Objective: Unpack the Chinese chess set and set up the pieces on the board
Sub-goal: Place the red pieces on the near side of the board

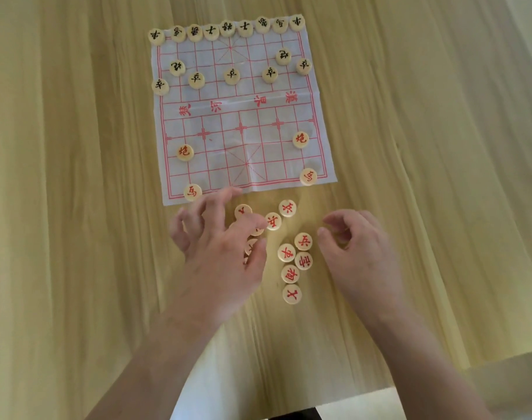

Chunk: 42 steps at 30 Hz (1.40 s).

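Note:
A white cloth chess board (243,140) with a red grid lies on the wooden table. Black-lettered pieces (227,28) fill its far rows. On the near half stand two red cannons (185,152) (300,139) and two red horses (193,191) (308,176). Several loose red-lettered pieces (290,262) lie on the table just below the board. My left hand (219,247) hovers over the left part of this pile with fingers spread, covering some pieces. My right hand (358,250) sits right of the pile, fingers loosely curled; whether it holds a piece is hidden.
The light wooden table (77,177) extends wide on both sides of the board. Its near edge (380,389) runs along the bottom right, with pale floor or clothing below.

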Each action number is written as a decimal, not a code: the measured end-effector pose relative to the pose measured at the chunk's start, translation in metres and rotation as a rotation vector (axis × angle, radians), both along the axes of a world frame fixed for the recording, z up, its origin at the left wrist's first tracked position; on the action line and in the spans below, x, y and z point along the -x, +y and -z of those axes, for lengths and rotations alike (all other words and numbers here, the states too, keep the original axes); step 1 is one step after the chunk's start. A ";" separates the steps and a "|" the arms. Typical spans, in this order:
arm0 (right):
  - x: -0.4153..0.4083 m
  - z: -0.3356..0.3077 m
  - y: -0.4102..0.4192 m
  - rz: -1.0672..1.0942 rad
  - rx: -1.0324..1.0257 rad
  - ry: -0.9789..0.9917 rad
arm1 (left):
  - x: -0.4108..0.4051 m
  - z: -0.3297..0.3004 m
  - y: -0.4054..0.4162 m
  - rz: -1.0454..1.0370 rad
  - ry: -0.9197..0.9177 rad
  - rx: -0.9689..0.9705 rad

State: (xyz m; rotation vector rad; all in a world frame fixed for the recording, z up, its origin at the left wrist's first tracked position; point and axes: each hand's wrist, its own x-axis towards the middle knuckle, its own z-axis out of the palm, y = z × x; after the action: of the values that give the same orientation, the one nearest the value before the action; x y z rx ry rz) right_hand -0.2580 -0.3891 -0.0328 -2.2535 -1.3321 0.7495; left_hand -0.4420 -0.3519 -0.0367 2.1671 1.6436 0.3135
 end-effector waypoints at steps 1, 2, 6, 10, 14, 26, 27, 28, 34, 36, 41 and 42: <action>-0.001 0.000 -0.003 -0.004 0.005 0.009 | -0.001 0.000 -0.004 0.006 0.003 0.007; -0.001 0.000 -0.005 -0.008 0.009 0.018 | -0.001 0.001 -0.006 0.012 0.007 0.016; -0.003 0.000 -0.013 -0.022 0.025 0.043 | -0.003 0.002 -0.015 0.036 0.011 0.019; -0.004 -0.002 -0.020 -0.018 0.037 0.053 | -0.006 0.003 -0.018 0.062 0.020 -0.004; -0.004 -0.001 -0.027 -0.001 0.040 0.062 | -0.012 0.005 -0.018 0.123 0.066 -0.039; -0.005 -0.002 -0.031 0.031 0.047 0.071 | -0.015 0.013 -0.019 0.206 0.127 -0.058; -0.005 -0.002 -0.030 0.035 0.045 0.070 | -0.014 0.012 -0.020 0.204 0.122 -0.055; -0.005 -0.002 -0.028 0.039 0.043 0.068 | -0.014 0.012 -0.020 0.198 0.112 -0.048; -0.002 -0.010 -0.020 0.070 0.028 0.059 | -0.004 0.004 -0.012 0.094 -0.001 0.007; 0.004 -0.014 -0.015 0.040 0.008 0.058 | 0.007 -0.003 -0.006 -0.028 -0.058 0.033; 0.031 -0.017 -0.005 -0.060 -0.002 0.085 | 0.029 -0.009 0.001 -0.203 -0.078 0.042; 0.037 -0.017 -0.002 -0.088 0.012 0.085 | 0.033 -0.009 0.002 -0.213 -0.072 0.037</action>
State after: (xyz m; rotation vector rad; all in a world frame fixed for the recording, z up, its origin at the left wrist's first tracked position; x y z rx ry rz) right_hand -0.2953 -0.3914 -0.0160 -2.1586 -1.3967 0.8753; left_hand -0.4755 -0.3502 -0.0281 1.9345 1.8270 0.4136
